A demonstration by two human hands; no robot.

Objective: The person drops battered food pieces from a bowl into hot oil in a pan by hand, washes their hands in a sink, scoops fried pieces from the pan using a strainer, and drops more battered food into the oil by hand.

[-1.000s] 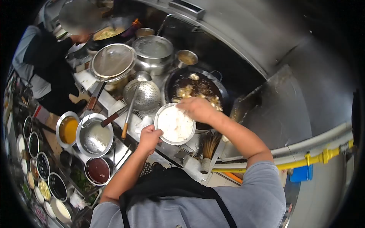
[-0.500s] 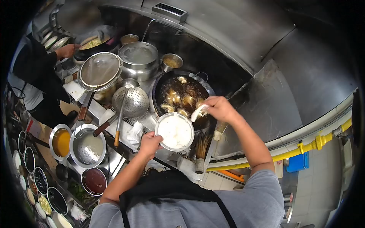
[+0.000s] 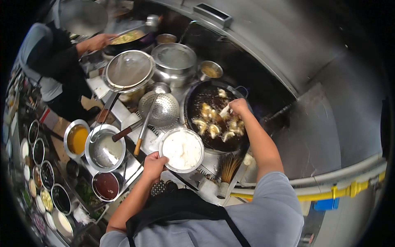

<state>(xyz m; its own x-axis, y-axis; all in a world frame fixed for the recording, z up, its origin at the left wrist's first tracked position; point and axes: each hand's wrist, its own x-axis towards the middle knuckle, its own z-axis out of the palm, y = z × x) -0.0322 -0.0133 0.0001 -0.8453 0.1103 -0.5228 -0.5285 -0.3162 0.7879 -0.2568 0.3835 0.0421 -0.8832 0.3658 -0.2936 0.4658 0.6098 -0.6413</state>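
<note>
My left hand (image 3: 154, 168) grips the near-left rim of a round metal bowl (image 3: 181, 171), thumb over the edge. Thick white batter (image 3: 182, 149) fills much of it. The bowl is held just left of and in front of a black wok (image 3: 189, 99) of dark, bubbling oil. Over the wok, my right hand (image 3: 240, 108) pinches a white, batter-coated piece (image 3: 224, 111); what is under the coating cannot be made out. Several pale golden battered pieces (image 3: 214, 131) float in the oil below and around it.
Left of the wok lie a perforated ladle (image 3: 162, 110) and a mesh strainer (image 3: 129, 68) on a pot. A bamboo brush (image 3: 228, 171) stands near the wok's front. Bowls of yellow liquid (image 3: 77, 139) and red sauce (image 3: 106, 185) sit left. A co-worker's hand (image 3: 100, 41) works at another wok.
My right hand has moved farther in over the wok with a white piece. The bowl sits slightly left and lower in view. The camera has shifted, and the co-worker's ladle has risen.
</note>
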